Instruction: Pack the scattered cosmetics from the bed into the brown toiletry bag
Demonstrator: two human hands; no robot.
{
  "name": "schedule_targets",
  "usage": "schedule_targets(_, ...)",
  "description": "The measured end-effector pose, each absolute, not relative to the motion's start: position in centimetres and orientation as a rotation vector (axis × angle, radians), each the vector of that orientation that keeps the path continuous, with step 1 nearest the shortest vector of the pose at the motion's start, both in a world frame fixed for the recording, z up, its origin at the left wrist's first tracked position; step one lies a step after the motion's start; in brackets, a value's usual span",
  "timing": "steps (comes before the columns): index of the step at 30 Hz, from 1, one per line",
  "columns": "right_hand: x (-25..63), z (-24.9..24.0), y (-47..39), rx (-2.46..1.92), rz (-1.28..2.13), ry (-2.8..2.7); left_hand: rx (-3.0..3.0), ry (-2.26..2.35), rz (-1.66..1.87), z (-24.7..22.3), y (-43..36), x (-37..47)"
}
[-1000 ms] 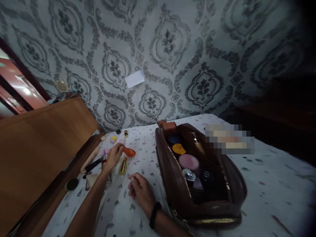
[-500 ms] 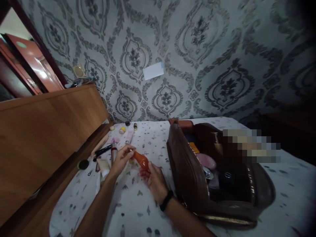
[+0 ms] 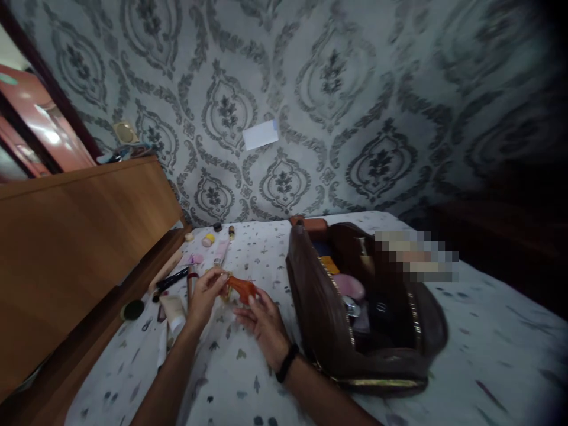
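- The right hand (image 3: 266, 328), the hand nearer the brown bag (image 3: 319, 307), is facing its left side, palm partly open, thumb and fingers lightly gripping the wide end of the orange bottle-shaped item (image 3: 242, 289).
- The left hand (image 3: 206, 296), farther left of the bag, is pinching the narrow end between thumb and fingertips.
- That item is lying between both hands, left of the bag, its long axis slanting from the narrow end, away from the bag, to the wide end, nearer the bag and the person.
- The bag is gaping upward, its left zipped edge rising beside the right hand; a strip of patterned cloth (image 3: 266, 248) is separating hand and bag, widening toward the bag's far end.
- Inside the bag, a pink oval item (image 3: 349, 286) is resting near that left edge.
- Left of the bag, beyond the left forearm, a cream tube (image 3: 173, 310) and a black tube (image 3: 173, 278) are crowding the wooden board (image 3: 89, 236).
- Behind the bag, the cloth's far edge is meeting the patterned wall (image 3: 284, 177).
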State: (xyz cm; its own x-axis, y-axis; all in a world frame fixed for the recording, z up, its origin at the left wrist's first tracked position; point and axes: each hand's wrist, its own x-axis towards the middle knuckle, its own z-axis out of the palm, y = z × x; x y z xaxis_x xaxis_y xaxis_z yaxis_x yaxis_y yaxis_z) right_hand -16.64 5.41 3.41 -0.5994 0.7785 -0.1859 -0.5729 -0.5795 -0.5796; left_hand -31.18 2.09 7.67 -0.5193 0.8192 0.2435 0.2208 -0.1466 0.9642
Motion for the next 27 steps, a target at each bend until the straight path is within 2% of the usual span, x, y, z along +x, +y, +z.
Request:
schedule_targets(6, -17.0, 3.2, 5.5, -0.495, 2.177, -0.585, 1.274, 1.883, 1.585, 9.7, 1.9, -30.9)
schedule_targets(11, -17.8, 2.6, 5.7, -0.532, 2.149, -0.668, 1.453, 1.988, 1.504, 13.9, 2.6, -30.8)
schedule_targets(16, -17.8, 2.2, 5.9, -0.526, 2.159, -0.704, 1.519, 1.908, 1.681, 19.4, 4.6, -28.8)
schedule_targets(21, -18.2, 2.1, 6.2, -0.526, 2.191, -0.752, 1.603, 1.592, 1.875, 24.2, 8.4, -24.0)
schedule_targets(27, -18.3, 2.1, 6.2, -0.531, 2.207, -0.768, 1.894, 1.516, 1.528, 25.8, 13.6, -19.8)
